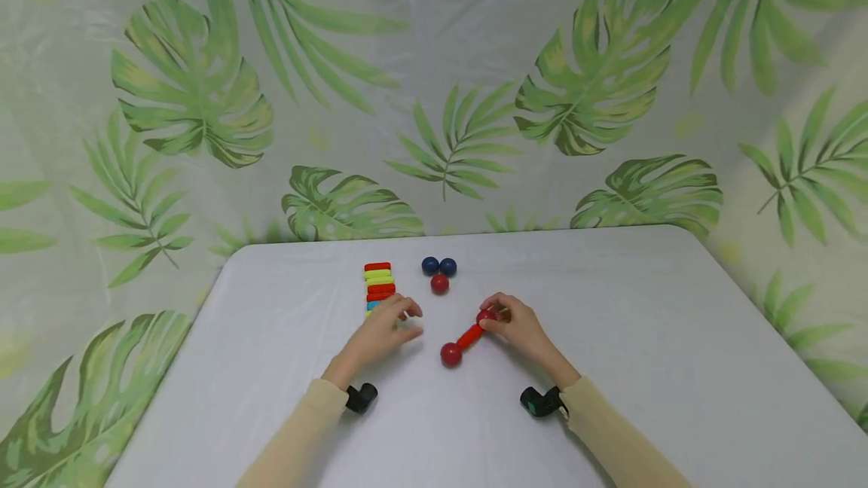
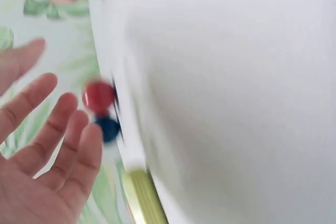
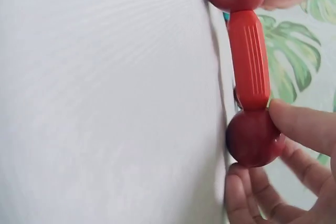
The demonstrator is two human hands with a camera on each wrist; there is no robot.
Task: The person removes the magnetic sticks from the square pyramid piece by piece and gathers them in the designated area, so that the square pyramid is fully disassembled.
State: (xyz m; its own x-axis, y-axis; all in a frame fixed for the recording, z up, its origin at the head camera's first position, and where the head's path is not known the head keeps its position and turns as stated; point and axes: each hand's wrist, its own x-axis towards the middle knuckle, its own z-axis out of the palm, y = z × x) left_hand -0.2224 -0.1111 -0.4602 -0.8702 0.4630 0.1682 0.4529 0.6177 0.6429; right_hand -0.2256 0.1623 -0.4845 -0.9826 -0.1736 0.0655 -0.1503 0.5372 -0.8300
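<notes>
My right hand [image 1: 518,326] pinches the far red ball [image 3: 254,139] of a red piece made of a ridged stick [image 3: 249,61] with a ball on each end. The near red ball [image 1: 450,355] lies low over the white table, toward the left. My left hand [image 1: 386,330] holds nothing; its fingers are spread and relaxed beside the row of sticks, with a gap between it and the red piece. In the left wrist view the left palm [image 2: 42,182] shows, fingers loosely extended.
A row of ridged sticks [image 1: 380,288] in red, yellow and blue lies beyond the left hand, partly hidden by it. Two dark blue balls [image 1: 430,266] and a loose red ball [image 1: 439,284] sit together at the back of the white table [image 1: 610,285]. A leaf-patterned cloth [image 1: 461,44] hangs behind.
</notes>
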